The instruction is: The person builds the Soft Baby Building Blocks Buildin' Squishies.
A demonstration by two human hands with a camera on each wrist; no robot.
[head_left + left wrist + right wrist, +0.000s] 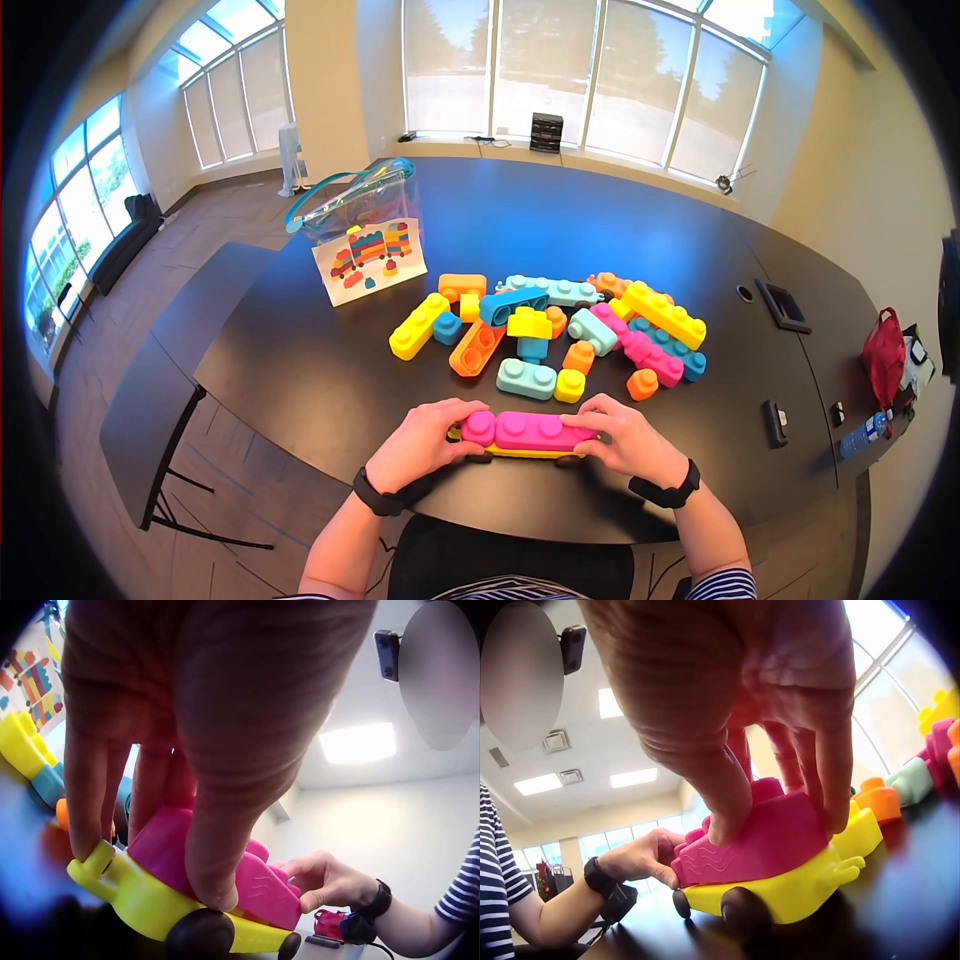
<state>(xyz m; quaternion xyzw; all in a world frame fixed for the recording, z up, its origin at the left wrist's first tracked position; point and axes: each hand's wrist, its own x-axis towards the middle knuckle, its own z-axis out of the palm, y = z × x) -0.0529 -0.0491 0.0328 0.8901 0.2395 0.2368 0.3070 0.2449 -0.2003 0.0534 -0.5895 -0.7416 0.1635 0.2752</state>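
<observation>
A long pink block [543, 431] and a small pink block [479, 428] sit side by side on a yellow wheeled base [142, 900] near the table's front edge. My left hand [425, 440] pinches the small pink block's end between thumb and fingers. At the other end, my right hand [628, 440] grips the long pink block [761, 840], thumb on its near side and fingers on its far side. Dark wheels [742, 906] show under the yellow base. The hands cover both ends of the blocks in the head view.
Behind the hands lies a spread of loose blocks, among them a yellow block [419, 326], a light teal block [526, 379] and an orange block [642, 384]. A clear bag with a picture card [370, 262] stands at back left. A bottle [863, 436] and red bag [884, 358] are far right.
</observation>
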